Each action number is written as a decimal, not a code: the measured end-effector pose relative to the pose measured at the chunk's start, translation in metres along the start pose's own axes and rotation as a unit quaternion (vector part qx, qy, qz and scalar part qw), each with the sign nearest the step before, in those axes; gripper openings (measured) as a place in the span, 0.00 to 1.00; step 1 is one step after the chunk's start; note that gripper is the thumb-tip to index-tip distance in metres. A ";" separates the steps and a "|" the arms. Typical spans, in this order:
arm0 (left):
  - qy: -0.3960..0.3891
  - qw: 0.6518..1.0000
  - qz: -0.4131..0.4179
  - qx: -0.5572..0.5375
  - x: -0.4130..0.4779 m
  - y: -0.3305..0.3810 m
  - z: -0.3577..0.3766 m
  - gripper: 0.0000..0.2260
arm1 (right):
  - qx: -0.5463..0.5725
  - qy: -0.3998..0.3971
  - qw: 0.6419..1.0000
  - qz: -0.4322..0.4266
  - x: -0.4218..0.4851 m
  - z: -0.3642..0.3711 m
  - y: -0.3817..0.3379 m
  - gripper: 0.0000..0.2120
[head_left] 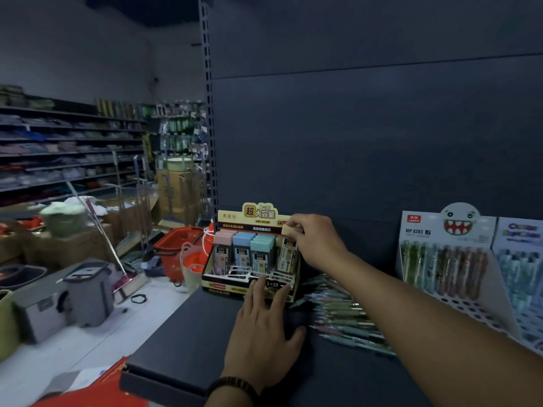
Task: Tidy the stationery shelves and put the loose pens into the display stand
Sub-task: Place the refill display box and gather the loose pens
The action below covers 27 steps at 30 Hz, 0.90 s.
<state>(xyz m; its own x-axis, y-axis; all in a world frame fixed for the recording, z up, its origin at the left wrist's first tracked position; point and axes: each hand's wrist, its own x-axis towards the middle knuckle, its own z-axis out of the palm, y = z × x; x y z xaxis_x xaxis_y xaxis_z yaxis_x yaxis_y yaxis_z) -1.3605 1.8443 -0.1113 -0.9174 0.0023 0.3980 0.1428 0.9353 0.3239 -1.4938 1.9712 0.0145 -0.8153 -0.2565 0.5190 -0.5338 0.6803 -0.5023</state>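
A small cardboard display box (235, 282) of pastel lead-refill cases stands at the left end of the dark shelf (182, 342). My right hand (316, 240) pinches a cream-topped case (289, 251) at the box's right end, standing in its slot. My left hand (264, 327) lies flat on the shelf, fingertips against the box's front edge. A heap of loose pens (343, 315) lies on the shelf right of the box. A white pen display stand (446, 259) with a ghost face holds several pens at the right.
A second pen display (520, 259) stands at the far right. Left of the shelf, on the shop floor, are a red basket (176, 245), a grey bucket (88, 292), a broom and cardboard boxes. Stocked shelves line the far left wall.
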 end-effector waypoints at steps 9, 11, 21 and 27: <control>0.013 1.000 0.006 0.001 -0.001 0.000 0.000 0.35 | -0.110 0.009 0.994 -0.013 -0.014 0.011 -0.010 0.07; 0.011 1.000 0.008 0.006 -0.001 0.001 -0.001 0.35 | -0.127 0.005 0.992 -0.022 -0.018 0.012 -0.011 0.07; 0.001 1.000 0.001 0.015 -0.003 0.005 -0.007 0.35 | -0.142 -0.047 0.989 0.004 -0.064 -0.010 -0.002 0.27; 0.020 0.999 -0.004 0.032 -0.003 0.007 -0.010 0.33 | -0.141 -0.032 0.989 0.025 -0.152 -0.068 0.047 0.11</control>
<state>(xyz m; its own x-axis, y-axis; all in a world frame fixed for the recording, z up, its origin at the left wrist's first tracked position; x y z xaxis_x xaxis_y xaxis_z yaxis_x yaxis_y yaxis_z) -1.3533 1.8472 -0.1021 -0.9025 -0.0184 0.4304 0.1105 0.9558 0.2725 -1.3801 2.0885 -0.0410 -0.8566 -0.2547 0.4488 -0.4159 0.8556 -0.3082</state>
